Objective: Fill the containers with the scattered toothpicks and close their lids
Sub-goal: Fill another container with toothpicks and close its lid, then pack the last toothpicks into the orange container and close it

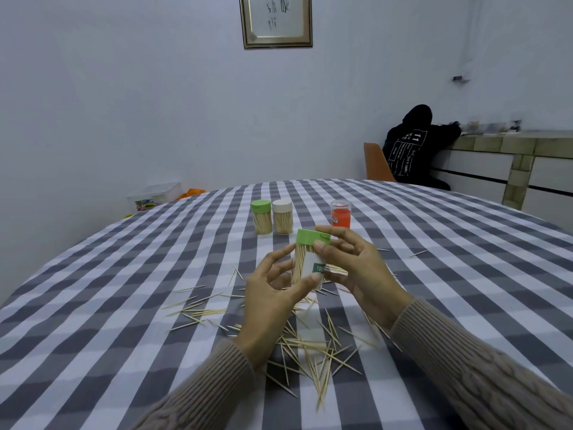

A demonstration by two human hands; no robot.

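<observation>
Both the left hand (273,293) and right hand (356,265) are gripping 1 green-lidded toothpick container (308,259) above scattered toothpicks (310,346), while 3 more containers are standing behind: green-lidded (261,217), white-lidded (282,216), red (340,214).

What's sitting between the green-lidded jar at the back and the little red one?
In the head view, a white-lidded jar full of toothpicks stands right beside the green-lidded jar; then bare checked tablecloth up to the red jar.

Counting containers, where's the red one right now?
The red container stands upright on the far middle of the table, right of the white-lidded jar.
</observation>
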